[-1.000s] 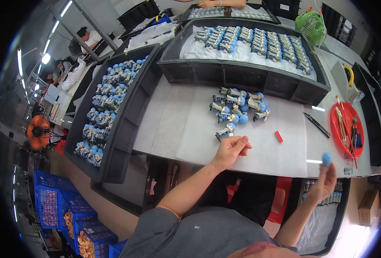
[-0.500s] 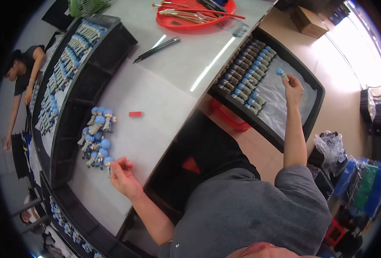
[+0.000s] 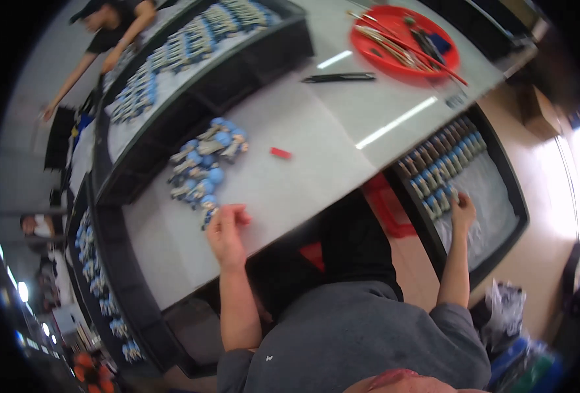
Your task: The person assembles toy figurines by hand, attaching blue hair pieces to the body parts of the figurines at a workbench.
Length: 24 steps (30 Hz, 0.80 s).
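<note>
A loose pile of small blue-haired figurines (image 3: 214,175) lies on the white table. My left hand (image 3: 228,236) is at the near end of the pile, its fingers curled and closed on a figurine (image 3: 209,204) there; the grip is partly hidden. My right hand (image 3: 462,215) reaches into a black tray (image 3: 522,223) at the right, lined with a pale sheet. Between its fingertips is another figurine (image 3: 454,195), held at the end of the rows of figurines (image 3: 442,160) lying side by side.
A small red block (image 3: 281,153) and a black pen (image 3: 339,77) lie on the table. Beyond them is a red dish (image 3: 405,42) of brushes. A large black crate (image 3: 201,98) of figurines stands at the far left, with a person (image 3: 116,33) behind it.
My right hand has brought its figurine from above the bare sheet over to the rows. My left hand stays at the pile's near end. The whole view has turned and shifted.
</note>
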Each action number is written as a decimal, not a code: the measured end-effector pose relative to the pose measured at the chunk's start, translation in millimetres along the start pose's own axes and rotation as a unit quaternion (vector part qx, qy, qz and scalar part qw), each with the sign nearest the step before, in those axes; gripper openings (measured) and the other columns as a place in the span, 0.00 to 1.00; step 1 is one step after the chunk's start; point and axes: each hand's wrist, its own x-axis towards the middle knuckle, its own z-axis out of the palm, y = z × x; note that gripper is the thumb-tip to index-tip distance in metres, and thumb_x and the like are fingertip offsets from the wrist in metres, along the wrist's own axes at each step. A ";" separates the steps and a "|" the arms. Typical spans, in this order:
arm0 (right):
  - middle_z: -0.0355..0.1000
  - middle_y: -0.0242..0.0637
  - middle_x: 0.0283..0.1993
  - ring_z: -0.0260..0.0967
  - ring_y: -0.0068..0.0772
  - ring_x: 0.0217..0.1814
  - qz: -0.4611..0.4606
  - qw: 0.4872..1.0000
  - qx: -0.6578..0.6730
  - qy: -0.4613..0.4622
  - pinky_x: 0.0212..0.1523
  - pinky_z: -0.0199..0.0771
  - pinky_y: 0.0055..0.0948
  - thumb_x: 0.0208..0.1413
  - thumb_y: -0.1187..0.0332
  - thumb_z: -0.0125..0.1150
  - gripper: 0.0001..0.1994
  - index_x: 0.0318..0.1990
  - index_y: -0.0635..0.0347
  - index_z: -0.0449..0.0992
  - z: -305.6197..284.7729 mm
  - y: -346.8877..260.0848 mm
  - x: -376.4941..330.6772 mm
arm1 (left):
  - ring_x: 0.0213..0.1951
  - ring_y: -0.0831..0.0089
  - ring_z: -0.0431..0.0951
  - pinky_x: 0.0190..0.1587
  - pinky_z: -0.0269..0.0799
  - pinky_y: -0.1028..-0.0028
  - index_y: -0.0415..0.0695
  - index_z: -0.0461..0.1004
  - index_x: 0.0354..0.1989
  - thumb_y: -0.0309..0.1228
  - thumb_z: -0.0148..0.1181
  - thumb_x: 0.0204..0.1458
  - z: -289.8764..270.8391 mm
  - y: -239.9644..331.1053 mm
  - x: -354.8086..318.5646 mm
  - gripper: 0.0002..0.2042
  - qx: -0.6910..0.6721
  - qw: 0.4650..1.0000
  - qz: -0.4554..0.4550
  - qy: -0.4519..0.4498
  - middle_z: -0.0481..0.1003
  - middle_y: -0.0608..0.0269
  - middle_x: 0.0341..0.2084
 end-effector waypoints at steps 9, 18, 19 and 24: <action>0.71 0.41 0.42 0.68 0.36 0.42 -0.024 0.990 -0.069 -0.120 0.45 0.68 0.29 0.51 0.63 0.57 0.18 0.45 0.66 0.69 -30.3 4.7 -5.2 | 0.26 0.83 0.69 0.30 0.66 0.82 0.37 0.74 0.30 0.36 0.47 0.57 1.3 -3.2 -12.7 0.15 -0.108 0.991 -0.012 -0.084 0.71 0.67 0.22; 0.70 0.43 0.43 0.68 0.36 0.43 -0.155 0.985 0.071 -0.012 0.45 0.67 0.30 0.52 0.64 0.54 0.18 0.47 0.64 0.68 -42.3 -50.1 -2.0 | 0.23 0.83 0.69 0.26 0.63 0.82 0.36 0.74 0.28 0.37 0.48 0.57 18.3 4.5 -7.2 0.16 -0.005 0.993 0.021 -0.116 0.71 0.67 0.18; 0.70 0.42 0.43 0.68 0.36 0.43 -0.178 0.979 0.102 -0.001 0.45 0.67 0.29 0.52 0.65 0.54 0.17 0.48 0.64 0.68 -37.0 -78.5 -18.3 | 0.23 0.83 0.69 0.26 0.63 0.82 0.36 0.74 0.28 0.37 0.48 0.57 15.7 3.4 -7.6 0.16 -0.007 0.994 0.023 -0.110 0.71 0.67 0.18; 0.69 0.40 0.43 0.68 0.32 0.42 -0.288 0.922 0.253 0.054 0.44 0.67 0.26 0.54 0.69 0.52 0.16 0.49 0.65 0.66 -50.5 -234.9 -66.7 | 0.23 0.81 0.71 0.27 0.65 0.80 0.35 0.73 0.28 0.37 0.48 0.56 9.2 6.7 -12.7 0.16 0.023 0.993 0.062 -0.096 0.72 0.64 0.18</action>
